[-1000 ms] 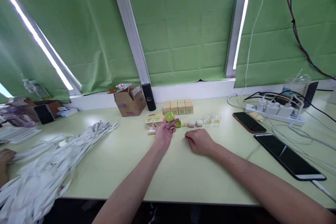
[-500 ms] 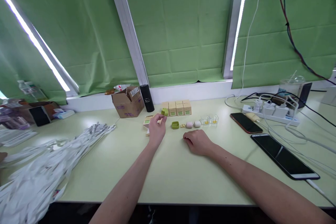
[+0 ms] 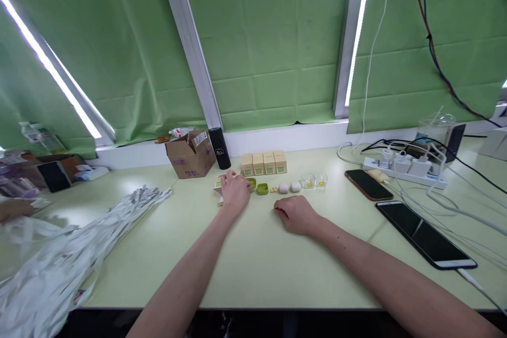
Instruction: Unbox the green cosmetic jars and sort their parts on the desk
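My left hand (image 3: 235, 191) reaches over a small kraft box (image 3: 217, 186) lying at the left end of the row, its fingers stretched forward and partly covering the box. By its thumb side is a small green tray (image 3: 252, 183), and a second green tray (image 3: 262, 189) sits just right of that. My right hand (image 3: 296, 213) rests on the table with fingers curled in, and nothing shows in it. Beyond it lie small yellowish pieces (image 3: 273, 189), a pinkish cylinder (image 3: 283, 188), a white cylinder (image 3: 295, 187) and two clear cups (image 3: 308, 181) with yellow bits inside.
Several kraft boxes (image 3: 269, 163) stand behind the trays. A cardboard carton (image 3: 190, 156) and black cylinder (image 3: 219, 149) are back left. White straps (image 3: 95, 243) cover the left side, near another person's hand (image 3: 16, 210). Phones (image 3: 425, 234), cables and a power strip (image 3: 404, 170) fill the right.
The green tray my left hand was holding now sits beside the other one. That hand has moved down and left over the kraft box. My right hand keeps its place.
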The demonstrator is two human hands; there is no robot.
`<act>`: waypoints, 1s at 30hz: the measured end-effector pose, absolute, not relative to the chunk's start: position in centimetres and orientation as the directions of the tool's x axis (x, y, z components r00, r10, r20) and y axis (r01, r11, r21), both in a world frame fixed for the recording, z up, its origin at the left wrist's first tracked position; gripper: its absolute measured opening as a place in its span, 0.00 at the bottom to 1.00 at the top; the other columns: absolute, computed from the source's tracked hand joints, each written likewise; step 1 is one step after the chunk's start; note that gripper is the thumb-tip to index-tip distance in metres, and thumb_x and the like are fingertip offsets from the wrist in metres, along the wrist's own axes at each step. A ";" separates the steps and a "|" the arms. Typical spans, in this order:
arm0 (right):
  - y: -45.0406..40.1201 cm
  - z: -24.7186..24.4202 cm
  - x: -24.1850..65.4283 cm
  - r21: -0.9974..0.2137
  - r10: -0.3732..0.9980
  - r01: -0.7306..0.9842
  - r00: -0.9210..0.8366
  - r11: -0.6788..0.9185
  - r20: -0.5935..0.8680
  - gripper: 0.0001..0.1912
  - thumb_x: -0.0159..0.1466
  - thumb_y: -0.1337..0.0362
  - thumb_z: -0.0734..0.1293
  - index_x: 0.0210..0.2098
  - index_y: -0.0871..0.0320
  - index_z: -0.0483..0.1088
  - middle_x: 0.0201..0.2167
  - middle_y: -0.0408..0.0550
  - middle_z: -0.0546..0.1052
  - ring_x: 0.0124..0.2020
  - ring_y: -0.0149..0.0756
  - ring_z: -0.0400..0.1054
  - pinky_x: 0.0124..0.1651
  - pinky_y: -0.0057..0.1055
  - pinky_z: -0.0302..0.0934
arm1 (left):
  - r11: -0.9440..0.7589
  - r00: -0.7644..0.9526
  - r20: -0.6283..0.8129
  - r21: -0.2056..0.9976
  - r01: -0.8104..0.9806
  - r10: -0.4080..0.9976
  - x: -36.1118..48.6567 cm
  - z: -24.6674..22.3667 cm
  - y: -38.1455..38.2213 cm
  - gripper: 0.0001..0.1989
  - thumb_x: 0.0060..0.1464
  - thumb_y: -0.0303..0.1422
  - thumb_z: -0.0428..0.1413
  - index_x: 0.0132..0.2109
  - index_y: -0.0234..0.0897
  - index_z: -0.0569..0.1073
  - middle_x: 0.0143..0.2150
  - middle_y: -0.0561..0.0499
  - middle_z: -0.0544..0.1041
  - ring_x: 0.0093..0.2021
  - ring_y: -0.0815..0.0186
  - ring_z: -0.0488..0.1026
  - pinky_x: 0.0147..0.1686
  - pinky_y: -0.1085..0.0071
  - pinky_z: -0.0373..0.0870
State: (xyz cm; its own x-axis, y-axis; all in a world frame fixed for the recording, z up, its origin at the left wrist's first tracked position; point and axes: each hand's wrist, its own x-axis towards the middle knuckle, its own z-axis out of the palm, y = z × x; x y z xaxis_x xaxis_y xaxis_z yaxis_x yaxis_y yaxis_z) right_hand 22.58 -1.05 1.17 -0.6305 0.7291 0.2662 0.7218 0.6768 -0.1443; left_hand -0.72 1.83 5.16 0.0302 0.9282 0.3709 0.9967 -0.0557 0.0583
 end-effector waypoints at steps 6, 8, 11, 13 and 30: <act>-1.2 1.4 22.6 -0.154 0.730 0.720 -0.630 0.677 0.266 0.10 0.69 0.67 0.62 0.36 0.56 0.75 0.34 0.47 0.83 0.32 0.36 0.72 0.31 0.33 0.42 | -0.036 0.023 0.332 0.031 0.999 0.943 -1.0 4.3 1.8 0.15 0.62 0.31 0.55 0.31 0.42 0.84 0.40 0.42 0.84 0.61 0.45 0.62 0.56 0.50 0.52; -1.3 1.5 22.6 -0.158 0.735 0.722 -0.629 0.673 0.254 0.10 0.69 0.67 0.61 0.36 0.56 0.75 0.35 0.48 0.83 0.33 0.36 0.72 0.31 0.33 0.42 | -0.025 0.013 0.324 0.033 0.999 0.946 -1.2 4.2 1.8 0.15 0.62 0.32 0.54 0.30 0.42 0.83 0.39 0.41 0.84 0.60 0.45 0.62 0.55 0.50 0.53; -1.3 1.6 22.6 -0.157 0.734 0.722 -0.631 0.674 0.249 0.10 0.69 0.67 0.61 0.36 0.56 0.75 0.36 0.47 0.83 0.33 0.36 0.72 0.32 0.33 0.43 | -0.020 0.008 0.314 0.035 0.999 0.949 -1.4 4.1 1.8 0.16 0.62 0.33 0.54 0.28 0.42 0.82 0.39 0.42 0.84 0.59 0.45 0.62 0.55 0.49 0.53; -1.2 1.5 22.6 -0.149 0.731 0.721 -0.634 0.677 0.251 0.10 0.69 0.67 0.61 0.36 0.56 0.75 0.36 0.47 0.83 0.33 0.35 0.72 0.32 0.33 0.44 | -0.029 0.015 0.310 0.040 0.999 0.951 -1.4 3.9 1.8 0.17 0.63 0.33 0.54 0.28 0.42 0.82 0.39 0.42 0.84 0.60 0.45 0.62 0.56 0.49 0.54; -1.1 1.3 22.6 -0.141 0.725 0.717 -0.642 0.683 0.249 0.10 0.70 0.67 0.62 0.38 0.56 0.75 0.37 0.47 0.83 0.34 0.36 0.72 0.31 0.33 0.42 | -0.164 0.128 0.269 0.115 0.980 0.955 0.0 5.2 2.0 0.31 0.52 0.35 0.62 0.63 0.39 0.70 0.60 0.38 0.77 0.71 0.40 0.55 0.64 0.46 0.52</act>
